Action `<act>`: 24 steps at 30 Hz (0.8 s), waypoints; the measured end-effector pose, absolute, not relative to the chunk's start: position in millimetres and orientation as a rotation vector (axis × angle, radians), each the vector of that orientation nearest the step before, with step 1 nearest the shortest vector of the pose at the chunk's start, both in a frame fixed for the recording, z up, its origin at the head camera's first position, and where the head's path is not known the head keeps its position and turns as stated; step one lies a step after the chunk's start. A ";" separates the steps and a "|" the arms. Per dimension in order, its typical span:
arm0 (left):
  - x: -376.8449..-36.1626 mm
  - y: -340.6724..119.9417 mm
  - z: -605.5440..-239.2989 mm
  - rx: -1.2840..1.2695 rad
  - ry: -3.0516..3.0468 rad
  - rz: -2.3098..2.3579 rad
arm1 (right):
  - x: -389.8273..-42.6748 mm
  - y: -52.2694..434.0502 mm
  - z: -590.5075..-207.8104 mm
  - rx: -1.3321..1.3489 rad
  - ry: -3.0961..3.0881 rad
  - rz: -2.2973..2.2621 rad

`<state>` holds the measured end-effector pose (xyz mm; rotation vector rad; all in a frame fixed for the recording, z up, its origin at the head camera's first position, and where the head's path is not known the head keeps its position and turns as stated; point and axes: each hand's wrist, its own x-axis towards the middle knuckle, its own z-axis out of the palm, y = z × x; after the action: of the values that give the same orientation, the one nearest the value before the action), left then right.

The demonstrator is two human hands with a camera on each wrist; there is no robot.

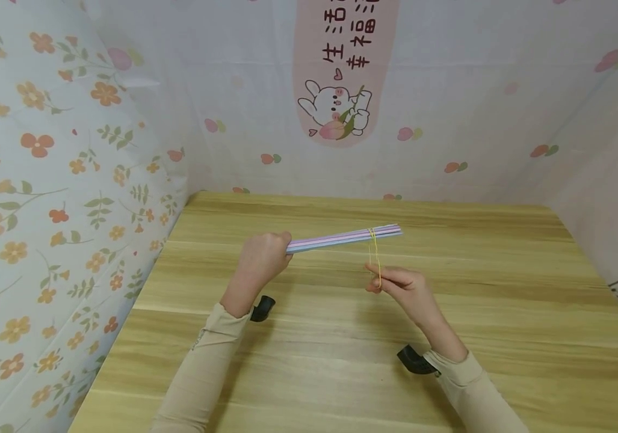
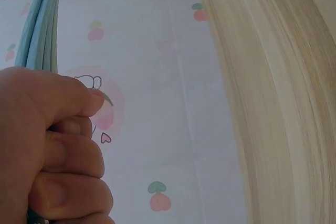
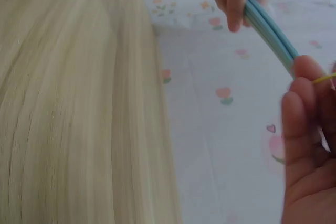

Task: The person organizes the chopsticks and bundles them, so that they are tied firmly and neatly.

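Note:
A bundle of thin pastel sticks [image 1: 336,239], blue, pink and purple, is held above the table by my left hand [image 1: 263,260]. That hand's fingers curl round the left end, as the left wrist view also shows. Near the far right end, a yellow rubber band [image 1: 376,255] loops round the bundle. My right hand [image 1: 407,293] pinches the lower part of the band between thumb and fingers, drawing it down from the sticks. In the right wrist view, only a short piece of the yellow band [image 3: 323,78] shows beside the fingertips.
The wood-grain table [image 1: 330,361] lies beneath both hands. A printed cloth with a rabbit drawing [image 1: 336,111] hangs behind it, and a flowered cloth [image 1: 43,210] hangs at the left. Black wrist mounts [image 1: 416,361] stick out from the beige sleeves.

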<state>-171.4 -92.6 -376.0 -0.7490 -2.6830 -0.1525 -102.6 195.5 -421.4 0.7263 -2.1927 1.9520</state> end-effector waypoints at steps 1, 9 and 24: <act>-171.4 -92.7 -376.0 -0.747 -2.688 -0.158 | -102.3 193.6 -421.8 0.764 -2.146 1.947; -170.9 -92.5 -376.0 -0.722 -2.696 -0.178 | -103.3 180.5 -428.4 0.885 -1.997 1.956; -171.5 -90.6 -381.3 -0.716 -2.621 -0.167 | -104.7 176.9 -426.2 0.623 -1.672 2.449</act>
<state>-171.5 -90.6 -381.3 -0.7160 -2.6206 -0.1668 -104.7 176.9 -426.2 0.6229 -1.6722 2.4491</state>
